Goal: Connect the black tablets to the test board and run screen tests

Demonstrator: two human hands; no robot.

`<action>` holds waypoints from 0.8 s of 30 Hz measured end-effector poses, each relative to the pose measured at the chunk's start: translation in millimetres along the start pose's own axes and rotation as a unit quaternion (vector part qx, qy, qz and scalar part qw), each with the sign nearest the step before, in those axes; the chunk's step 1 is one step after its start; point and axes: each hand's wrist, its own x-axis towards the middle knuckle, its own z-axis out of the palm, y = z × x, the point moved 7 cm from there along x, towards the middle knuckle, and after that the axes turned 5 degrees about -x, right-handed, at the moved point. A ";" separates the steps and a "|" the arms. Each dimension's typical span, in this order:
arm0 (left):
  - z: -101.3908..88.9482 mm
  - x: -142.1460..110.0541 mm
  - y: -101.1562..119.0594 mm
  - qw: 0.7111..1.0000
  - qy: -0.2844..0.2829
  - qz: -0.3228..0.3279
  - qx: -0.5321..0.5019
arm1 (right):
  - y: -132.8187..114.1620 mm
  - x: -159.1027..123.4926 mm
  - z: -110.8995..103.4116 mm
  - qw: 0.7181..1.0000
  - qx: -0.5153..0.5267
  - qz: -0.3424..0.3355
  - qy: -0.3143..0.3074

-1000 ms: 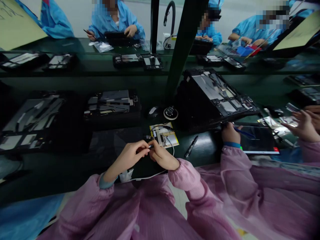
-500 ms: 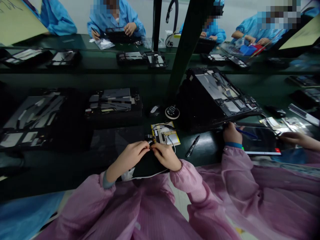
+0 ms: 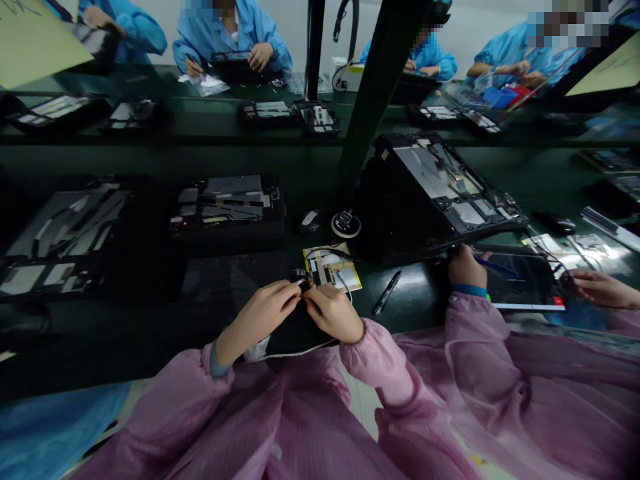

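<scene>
My left hand [image 3: 269,308] and my right hand [image 3: 334,313] meet fingertip to fingertip above the bench. Both are closed in a pinch around a small dark piece [image 3: 303,285], mostly hidden by the fingers, so its kind is unclear. Just beyond the fingertips lies a flat battery pack [image 3: 333,268] with yellow edges, a black lead across its top and a pale cable [image 3: 345,283] at its right. Left of the pack is a dark flat panel [image 3: 233,277]. A black pen [image 3: 387,292] rests right of my right hand.
Stacks of opened tablets stand at the left [image 3: 65,227], at centre-left [image 3: 225,200] and at the right [image 3: 450,180]. A round dial gauge [image 3: 346,223] and a mouse [image 3: 310,220] sit behind the battery. To my right, a co-worker's hand [image 3: 467,270] holds a blue pen over a lit tablet [image 3: 525,277].
My hands stay pinched together, with only a slight shift of the fingers. At right, the co-worker's far hand has moved slightly. The view has shifted a little.
</scene>
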 end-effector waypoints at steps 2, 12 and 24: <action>0.0 0.2 -0.5 1.000 0.004 -0.002 -0.002 | 0.0 -0.3 0.3 1.000 -0.014 0.002 0.005; 2.5 0.6 -1.9 1.000 -0.003 -0.008 -0.013 | -3.3 -0.4 0.3 0.999 -0.038 -0.009 0.005; 1.7 0.4 -1.5 1.000 0.008 -0.005 -0.015 | -6.2 -0.3 -0.6 0.997 -0.068 -0.019 0.007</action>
